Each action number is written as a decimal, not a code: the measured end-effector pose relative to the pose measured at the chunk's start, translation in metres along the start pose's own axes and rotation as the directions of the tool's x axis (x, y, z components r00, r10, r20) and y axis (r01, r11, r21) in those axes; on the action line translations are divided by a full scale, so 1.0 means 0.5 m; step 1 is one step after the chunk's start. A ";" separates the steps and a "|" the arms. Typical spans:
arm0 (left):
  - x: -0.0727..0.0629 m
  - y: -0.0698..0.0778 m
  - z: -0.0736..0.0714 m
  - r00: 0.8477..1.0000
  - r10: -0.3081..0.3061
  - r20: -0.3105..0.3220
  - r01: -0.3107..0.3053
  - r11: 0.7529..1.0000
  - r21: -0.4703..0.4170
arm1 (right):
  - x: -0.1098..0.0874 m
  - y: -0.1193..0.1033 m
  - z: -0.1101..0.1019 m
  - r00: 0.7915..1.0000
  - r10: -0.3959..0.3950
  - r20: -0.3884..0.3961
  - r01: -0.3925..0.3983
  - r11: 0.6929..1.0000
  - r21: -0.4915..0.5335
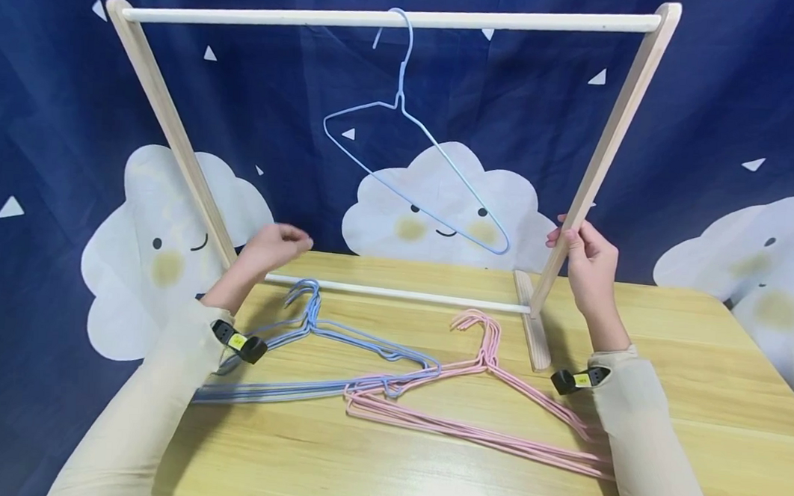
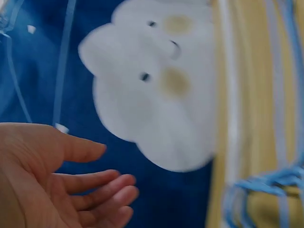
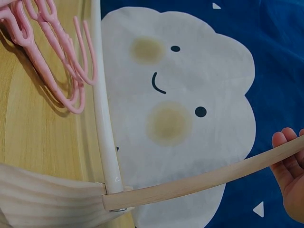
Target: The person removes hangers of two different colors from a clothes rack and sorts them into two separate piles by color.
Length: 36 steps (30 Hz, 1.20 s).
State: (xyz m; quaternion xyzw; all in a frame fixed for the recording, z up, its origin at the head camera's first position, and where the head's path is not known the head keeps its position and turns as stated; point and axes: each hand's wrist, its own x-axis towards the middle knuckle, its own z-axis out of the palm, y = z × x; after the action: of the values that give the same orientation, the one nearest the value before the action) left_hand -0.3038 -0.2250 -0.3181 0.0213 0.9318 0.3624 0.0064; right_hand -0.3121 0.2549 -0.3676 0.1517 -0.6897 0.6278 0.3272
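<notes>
A wooden clothes rack (image 1: pixel 600 165) stands on the table, and my right hand (image 1: pixel 593 269) grips its right upright, the thumb in front and fingers behind. The right wrist view shows the fingertips (image 3: pixel 279 138) beside that upright (image 3: pixel 204 184). My left hand (image 1: pixel 274 247), near the left upright, holds nothing; its fingers are loosely bent in the left wrist view. One light blue hanger (image 1: pixel 442 151) hangs tilted from the top bar (image 1: pixel 281 17). Below lie several blue hangers (image 1: pixel 358 339) at left and several pink hangers (image 1: pixel 455 431) at right, their ends overlapping.
The wooden table (image 1: pixel 291 460) carries the rack's right foot (image 1: pixel 532 334) and a white lower bar (image 1: pixel 395 293) near its back edge. Behind hangs a dark blue curtain (image 1: pixel 30 169) with printed clouds and white triangles.
</notes>
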 end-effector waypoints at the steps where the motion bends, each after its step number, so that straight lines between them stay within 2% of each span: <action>1: 0.001 0.017 -0.006 0.999 0.029 -0.045 -0.030 0.999 -0.012 | 0.000 0.001 0.000 1.000 0.002 0.001 -0.002 1.000 0.004; 3: 0.006 0.052 -0.017 0.985 0.095 -0.145 -0.101 0.994 -0.037 | 0.001 0.001 -0.001 1.000 0.003 0.002 -0.003 1.000 0.010; 5: 0.010 0.091 -0.028 0.960 0.150 -0.235 -0.167 0.985 -0.051 | 0.002 0.002 -0.001 1.000 0.003 0.004 -0.003 1.000 0.020; 7: 0.015 0.130 -0.039 0.936 0.200 -0.290 -0.229 0.971 -0.068 | 0.002 0.002 -0.001 1.000 0.000 0.003 0.000 1.000 0.012; 9: 0.021 0.171 -0.050 0.918 0.235 -0.320 -0.278 0.956 -0.097 | 0.002 0.001 -0.002 1.000 -0.003 -0.001 0.003 1.000 -0.002; 14: 0.035 0.264 -0.069 0.891 0.289 -0.350 -0.359 0.920 -0.156 | 0.001 -0.002 -0.001 1.000 0.004 -0.005 -0.004 1.000 -0.003; 18: 0.046 0.322 -0.071 0.893 0.288 -0.346 -0.359 0.919 -0.162 | 0.001 -0.004 -0.001 1.000 0.006 -0.003 -0.006 1.000 0.005; 21: 0.055 0.350 -0.068 0.913 0.256 -0.319 -0.317 0.936 -0.155 | 0.000 -0.004 -0.001 1.000 -0.001 -0.001 0.001 1.000 -0.008; 25: 0.067 0.370 -0.063 0.925 0.255 -0.281 -0.303 0.942 -0.144 | 0.000 -0.003 0.000 1.000 0.000 -0.003 0.000 1.000 -0.020; 33: 0.076 0.375 -0.047 0.916 0.302 -0.264 -0.351 0.923 -0.161 | -0.002 -0.005 0.007 1.000 0.024 0.002 -0.023 0.999 -0.039; 36: 0.079 0.375 -0.042 0.901 0.323 -0.289 -0.378 0.912 -0.159 | -0.007 -0.026 0.012 1.000 0.022 0.004 -0.022 0.999 -0.032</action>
State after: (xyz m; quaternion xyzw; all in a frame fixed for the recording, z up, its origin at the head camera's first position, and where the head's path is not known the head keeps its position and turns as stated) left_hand -0.3371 -0.0993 -0.1761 0.1418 0.8615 0.4541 -0.1775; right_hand -0.3031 0.2463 -0.3599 0.1402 -0.7022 0.6198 0.3211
